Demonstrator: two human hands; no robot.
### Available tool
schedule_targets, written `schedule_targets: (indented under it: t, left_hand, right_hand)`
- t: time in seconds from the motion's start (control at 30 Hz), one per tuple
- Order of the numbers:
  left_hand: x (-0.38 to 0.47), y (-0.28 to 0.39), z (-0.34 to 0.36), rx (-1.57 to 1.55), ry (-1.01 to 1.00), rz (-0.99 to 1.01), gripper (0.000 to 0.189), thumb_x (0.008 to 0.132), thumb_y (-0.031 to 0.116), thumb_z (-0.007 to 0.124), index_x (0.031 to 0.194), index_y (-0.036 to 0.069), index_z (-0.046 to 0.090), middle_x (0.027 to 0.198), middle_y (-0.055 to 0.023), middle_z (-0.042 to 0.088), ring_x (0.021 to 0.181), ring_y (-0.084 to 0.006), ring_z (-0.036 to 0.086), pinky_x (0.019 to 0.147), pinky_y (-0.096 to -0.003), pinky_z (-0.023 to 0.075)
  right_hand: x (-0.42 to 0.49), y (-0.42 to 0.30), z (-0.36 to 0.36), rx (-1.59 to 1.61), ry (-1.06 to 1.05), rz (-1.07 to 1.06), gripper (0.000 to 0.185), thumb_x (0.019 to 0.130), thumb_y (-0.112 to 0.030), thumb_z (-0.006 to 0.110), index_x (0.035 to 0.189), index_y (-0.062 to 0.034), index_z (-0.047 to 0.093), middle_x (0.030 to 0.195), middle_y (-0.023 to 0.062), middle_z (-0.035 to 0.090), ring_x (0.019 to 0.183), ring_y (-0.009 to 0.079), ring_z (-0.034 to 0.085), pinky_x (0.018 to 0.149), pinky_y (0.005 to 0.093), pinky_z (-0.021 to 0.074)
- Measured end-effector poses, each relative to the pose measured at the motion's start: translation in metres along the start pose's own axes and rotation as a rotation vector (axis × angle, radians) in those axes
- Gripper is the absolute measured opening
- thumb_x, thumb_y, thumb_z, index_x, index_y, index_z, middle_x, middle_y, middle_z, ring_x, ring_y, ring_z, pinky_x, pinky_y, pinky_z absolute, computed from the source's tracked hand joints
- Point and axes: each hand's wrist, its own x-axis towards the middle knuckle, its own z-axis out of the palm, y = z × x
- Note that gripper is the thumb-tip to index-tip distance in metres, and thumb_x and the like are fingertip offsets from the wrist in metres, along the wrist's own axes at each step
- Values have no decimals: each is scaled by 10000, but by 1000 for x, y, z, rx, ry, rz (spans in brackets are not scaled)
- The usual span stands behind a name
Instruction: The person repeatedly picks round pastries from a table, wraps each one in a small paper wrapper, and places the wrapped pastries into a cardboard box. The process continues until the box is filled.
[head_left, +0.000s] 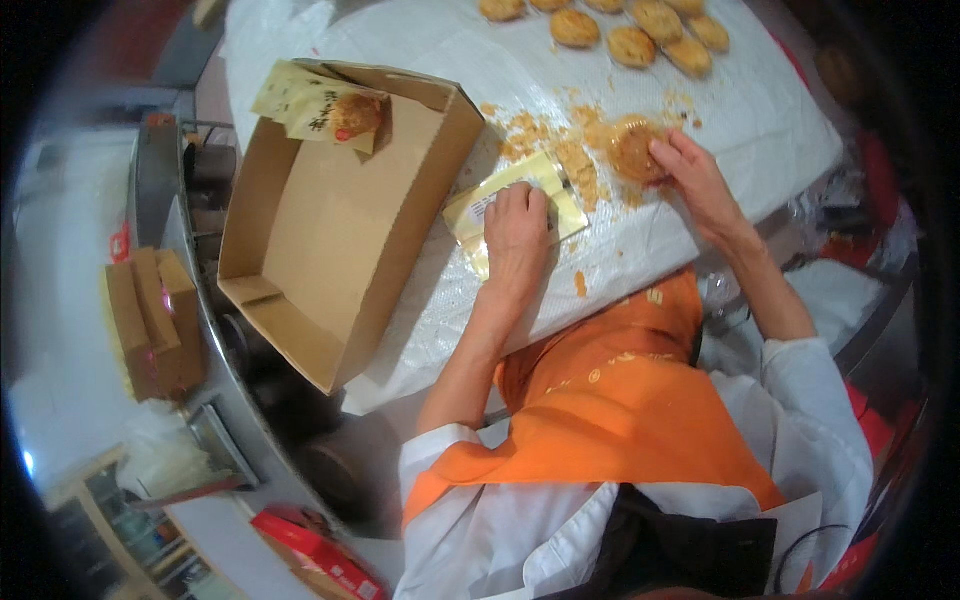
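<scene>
My right hand (694, 176) pinches the edge of a round baked pastry (636, 150), which seems to sit in a clear plastic tray or wrap, just above the sheet. My left hand (517, 225) rests on a flat pale-yellow printed packet (480, 214) with its fingers curled over it; whether they grip it I cannot tell. To the left of that hand stands an open cardboard box (337, 217). At its far-left corner leans a yellow printed packet (300, 101) with a browned pastry (356, 114) at its end.
Several loose round pastries (630, 46) lie at the far side of the white woven sheet (750, 127). Flaky crumbs (585, 169) are scattered between my hands. Beyond the box, at left, are a metal counter edge, upright cardboard boxes (154, 322) and a clear plastic bag (169, 450).
</scene>
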Motion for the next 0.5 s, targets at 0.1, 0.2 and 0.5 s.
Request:
schedule_targets:
  t: [0.1, 0.2, 0.5]
  left_hand:
    - [-2, 3, 3, -134, 56, -57, 96, 810, -11, 562, 901, 16, 571, 906, -181, 560, 844, -344, 532, 738, -415, 433]
    - [-3, 2, 3, -243, 157, -57, 136, 830, -76, 545, 947, -8, 538, 920, -186, 551, 815, -346, 537, 734, -391, 448]
    - [-6, -2, 6, -455, 242, -133, 148, 830, -82, 560, 969, -36, 538, 1044, -212, 585, 957, -371, 567, 838, -404, 461]
  right_hand:
    - [3, 3, 4, -2, 3, -12, 303, 963, -276, 547, 1144, -34, 560, 991, 6, 613, 850, 63, 556, 738, 233, 471]
    - [9, 4, 11, 6, -30, 26, 323, 958, -261, 561, 1170, -21, 519, 997, 36, 619, 831, 72, 563, 706, 223, 476]
    - [26, 15, 53, -9, -82, 61, 374, 942, -179, 582, 1229, -17, 404, 1034, 94, 623, 881, 120, 616, 691, 244, 526]
